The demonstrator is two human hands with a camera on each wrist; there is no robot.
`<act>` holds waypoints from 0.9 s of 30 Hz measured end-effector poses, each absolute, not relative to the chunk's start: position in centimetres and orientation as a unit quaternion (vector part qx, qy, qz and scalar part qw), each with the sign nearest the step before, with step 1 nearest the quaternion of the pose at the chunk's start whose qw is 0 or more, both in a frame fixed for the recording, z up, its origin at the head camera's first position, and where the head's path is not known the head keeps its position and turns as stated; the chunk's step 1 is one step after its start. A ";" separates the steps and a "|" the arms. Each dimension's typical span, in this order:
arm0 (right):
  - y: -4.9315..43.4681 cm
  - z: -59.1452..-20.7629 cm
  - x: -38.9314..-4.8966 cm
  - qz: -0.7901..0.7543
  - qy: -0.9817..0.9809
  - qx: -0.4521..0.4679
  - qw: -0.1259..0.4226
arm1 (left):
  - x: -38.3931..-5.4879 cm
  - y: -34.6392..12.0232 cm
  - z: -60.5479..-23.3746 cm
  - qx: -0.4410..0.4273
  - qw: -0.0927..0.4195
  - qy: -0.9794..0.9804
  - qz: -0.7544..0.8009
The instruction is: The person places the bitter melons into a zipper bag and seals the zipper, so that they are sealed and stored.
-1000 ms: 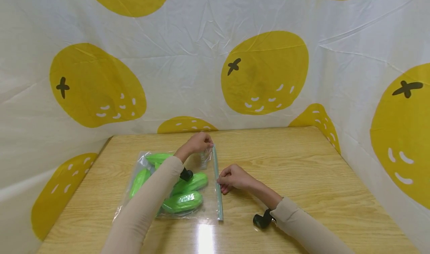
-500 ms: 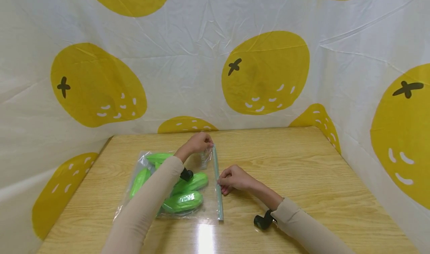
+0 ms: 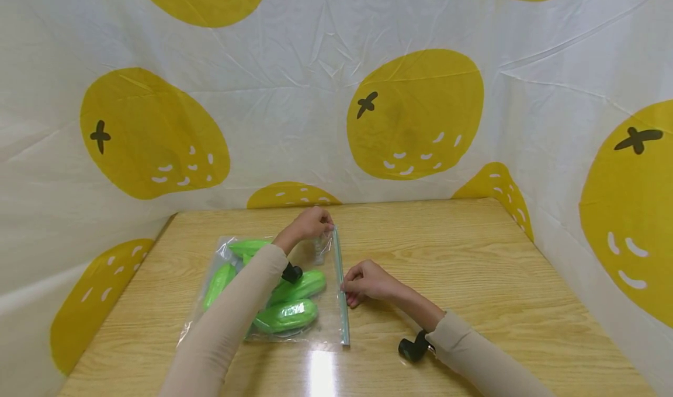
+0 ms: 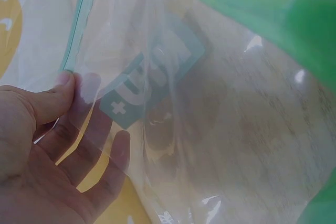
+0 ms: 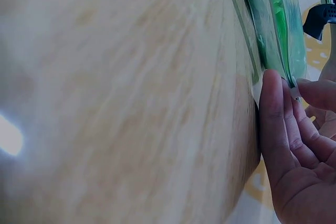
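Observation:
A clear zip bag (image 3: 328,327) lies flat on the table, its teal zip strip (image 3: 344,321) running along the right side. Inside are several long, bright green, ribbed pieces (image 3: 286,315), partly covered by the left sleeve. At the far end of the strip, my left hand (image 3: 313,223) pinches the bag's corner between thumb and forefinger; in the left wrist view the other fingers spread behind the film. My right hand (image 3: 370,281) pinches the strip about midway along. The right wrist view shows a small pale slider (image 5: 294,88) between its thumb and fingers.
The wooden table (image 3: 447,239) extends to the right of the bag. A white curtain (image 3: 294,134) with yellow fruit prints stands behind and at both sides. Black wrist cameras sit at the left wrist (image 3: 292,273) and the right wrist (image 3: 412,349).
My right hand has slid slightly nearer along the zip strip. The left hand keeps its pinch on the corner, and the bag has stayed in place.

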State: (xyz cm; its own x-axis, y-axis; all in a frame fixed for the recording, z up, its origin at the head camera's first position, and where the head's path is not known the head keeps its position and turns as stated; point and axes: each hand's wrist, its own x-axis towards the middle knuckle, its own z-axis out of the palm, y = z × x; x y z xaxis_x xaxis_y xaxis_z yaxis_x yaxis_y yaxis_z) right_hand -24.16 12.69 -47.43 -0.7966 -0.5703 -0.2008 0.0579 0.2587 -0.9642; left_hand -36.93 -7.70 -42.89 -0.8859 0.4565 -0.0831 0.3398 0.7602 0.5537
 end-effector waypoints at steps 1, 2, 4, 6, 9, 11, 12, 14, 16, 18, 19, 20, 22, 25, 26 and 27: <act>12.7 -47.5 -24.2 -0.584 0.747 -0.172 0.269 | -36.9 -7.7 -42.9 0.214 0.107 0.932 0.272; 12.7 -47.4 -24.1 -0.583 0.747 -0.169 0.270 | -36.9 -7.7 -42.9 0.214 0.107 0.932 0.271; 12.7 -47.5 -24.1 -0.581 0.749 -0.171 0.270 | -36.8 -7.7 -42.8 0.214 0.106 0.933 0.268; 12.7 -47.5 -24.0 -0.580 0.749 -0.172 0.270 | -36.8 -7.7 -42.7 0.215 0.104 0.934 0.266; 12.8 -47.6 -24.0 -0.578 0.750 -0.176 0.269 | -36.8 -7.7 -42.6 0.217 0.102 0.934 0.265; 12.9 -47.5 -23.9 -0.578 0.750 -0.177 0.270 | -36.8 -7.7 -42.6 0.217 0.103 0.934 0.265; 12.9 -47.5 -23.9 -0.578 0.749 -0.177 0.270 | -36.8 -7.8 -42.7 0.217 0.104 0.933 0.266; 13.0 -47.4 -23.8 -0.579 0.748 -0.177 0.272 | -36.9 -7.8 -42.7 0.217 0.106 0.933 0.267; 13.0 -47.3 -23.7 -0.580 0.747 -0.175 0.273 | -37.0 -7.8 -42.8 0.216 0.106 0.933 0.268; 13.0 -47.2 -23.6 -0.580 0.747 -0.176 0.274 | -37.0 -7.8 -42.8 0.215 0.107 0.933 0.268; 13.0 -47.2 -23.6 -0.579 0.747 -0.177 0.274 | -37.1 -7.8 -42.8 0.215 0.107 0.933 0.266; 13.1 -47.2 -23.5 -0.578 0.748 -0.178 0.274 | -37.1 -7.8 -42.9 0.215 0.107 0.934 0.266; 13.1 -47.2 -23.4 -0.576 0.749 -0.179 0.274 | -37.1 -7.8 -42.9 0.217 0.107 0.934 0.264; 13.2 -47.1 -23.3 -0.574 0.749 -0.181 0.277 | -37.1 -7.8 -42.8 0.220 0.107 0.933 0.262; 13.2 -47.1 -23.2 -0.574 0.749 -0.179 0.279 | -37.1 -7.8 -42.8 0.221 0.107 0.933 0.263; 13.2 -47.2 -23.2 -0.575 0.748 -0.177 0.280 | -37.0 -7.8 -42.8 0.221 0.108 0.933 0.263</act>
State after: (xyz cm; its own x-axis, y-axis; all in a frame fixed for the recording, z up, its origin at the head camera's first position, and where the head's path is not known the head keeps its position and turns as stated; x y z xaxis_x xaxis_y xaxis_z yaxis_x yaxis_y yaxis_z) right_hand -23.19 13.19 -47.16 -0.7807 -0.5866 -0.2156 0.0568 0.2770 -0.9592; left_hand -37.05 -7.76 -42.79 -0.8790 0.4693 -0.0845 0.3560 0.7638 0.5385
